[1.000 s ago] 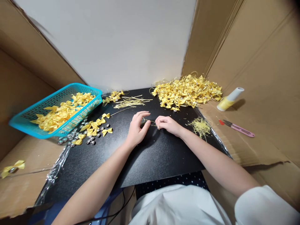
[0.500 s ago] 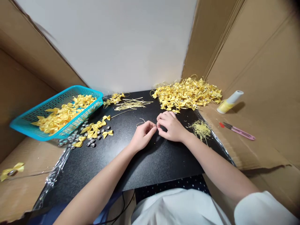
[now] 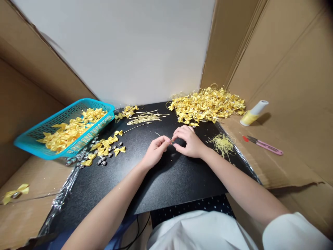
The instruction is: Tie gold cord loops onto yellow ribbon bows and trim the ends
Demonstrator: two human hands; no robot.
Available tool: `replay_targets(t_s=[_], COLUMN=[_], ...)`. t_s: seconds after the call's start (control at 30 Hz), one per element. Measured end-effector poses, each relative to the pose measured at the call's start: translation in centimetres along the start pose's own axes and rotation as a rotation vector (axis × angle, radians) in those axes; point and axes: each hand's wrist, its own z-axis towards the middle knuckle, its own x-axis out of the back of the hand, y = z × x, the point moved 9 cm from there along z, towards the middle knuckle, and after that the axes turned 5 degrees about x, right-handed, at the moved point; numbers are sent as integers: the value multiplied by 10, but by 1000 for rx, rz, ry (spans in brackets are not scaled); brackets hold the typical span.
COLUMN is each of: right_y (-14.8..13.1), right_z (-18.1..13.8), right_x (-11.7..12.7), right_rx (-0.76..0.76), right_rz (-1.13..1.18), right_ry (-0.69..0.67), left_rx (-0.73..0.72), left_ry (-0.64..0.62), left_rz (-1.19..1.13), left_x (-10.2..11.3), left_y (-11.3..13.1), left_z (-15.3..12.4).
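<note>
Over the middle of the black table (image 3: 145, 187), my left hand (image 3: 156, 150) pinches a thin yellow cord (image 3: 157, 134) between thumb and forefinger, one end poking out behind. My right hand (image 3: 189, 142) has curled fingers whose tips meet the left fingertips. A tiny yellowish bit shows where they meet, too small to make out. Beyond the hands lie cut yellow cords (image 3: 145, 117). Yellow ribbon bows (image 3: 104, 147) and silvery bells (image 3: 83, 153) are scattered to the left.
A turquoise basket (image 3: 33, 148) of yellow bows stands at left. Finished-looking bows with loops form a heap (image 3: 208, 106) at back right. Cord scraps (image 3: 222, 144), a white tube (image 3: 257, 109) and pink-handled snips (image 3: 267, 146) lie right. Cardboard walls (image 3: 291, 76) flank the table.
My fingertips have shifted slightly: the left thumb and forefinger have drawn closer together, and the right thumb has moved away from the left fingertips. The view has tilted a little.
</note>
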Motion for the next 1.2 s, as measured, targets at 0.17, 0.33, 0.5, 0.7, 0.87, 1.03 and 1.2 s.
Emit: replay_targets(t_s=[0.17,0.33,0.5,0.7,0.87,1.03,1.2], right_y=[-2,-1,-1,2,-2,-5,-3], right_z=[1,1,0,-1,-1,-1,2], right_x=[-2,1,3,-4,-6,-1,9], right_rx=[21,25,13,-36,-4,38,75], right_rz=[8,11,-18,-8,-22,-84,-130], right_ry=[14,40,17,-45,-6,28,34], left_rx=[-3,-6,-14,-20,-25,-38,-60], left_ry=[-15,-3,0,-7,-26,-21,22], left_rz=[-7,7,17,42,76,132,174], left_x=[-1,2,2,0,-3,-4,-1], left_y=[-1,-2,-2,3,6,9,15], left_z=[1,1,1,0,-1,-2,-2])
